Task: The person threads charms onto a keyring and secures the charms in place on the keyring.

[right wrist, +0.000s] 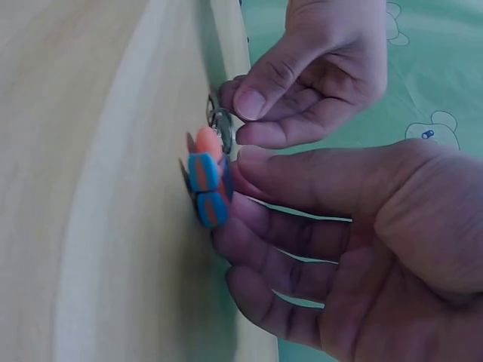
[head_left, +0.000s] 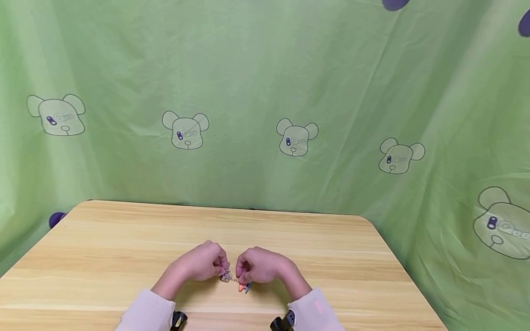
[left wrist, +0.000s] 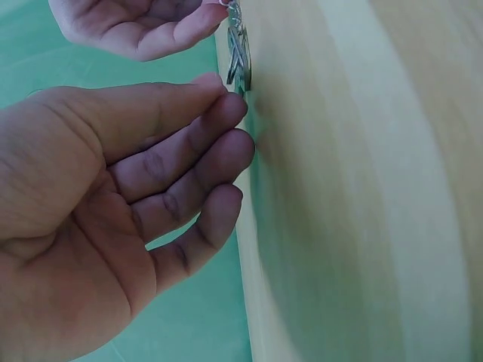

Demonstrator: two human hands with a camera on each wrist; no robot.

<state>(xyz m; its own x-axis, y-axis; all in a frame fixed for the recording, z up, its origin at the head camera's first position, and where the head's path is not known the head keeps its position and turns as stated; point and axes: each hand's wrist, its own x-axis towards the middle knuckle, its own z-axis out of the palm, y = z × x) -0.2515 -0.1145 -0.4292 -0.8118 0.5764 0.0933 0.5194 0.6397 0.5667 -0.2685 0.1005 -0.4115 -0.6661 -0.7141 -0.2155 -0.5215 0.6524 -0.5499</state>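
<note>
A keychain lies stretched between the two hands, low over the wooden table. Its metal rings (head_left: 226, 276) are at the left end, and a short chain links them to a small orange and blue charm (right wrist: 204, 173) at the right. Thumb and forefinger of my left hand (head_left: 208, 262) pinch the rings, which overlap one another in the left wrist view (left wrist: 239, 60). My right hand (head_left: 262, 265) pinches the charm at its chain end, with the other fingers curved loosely behind it. Part of the charm is hidden by those fingers in the head view.
The light wooden table (head_left: 124, 239) has rounded far corners. Behind it and to the right hangs a green curtain (head_left: 248, 59) printed with bear heads. Dark devices (head_left: 283, 320) are worn at both wrists, below pale sleeves (head_left: 146, 312).
</note>
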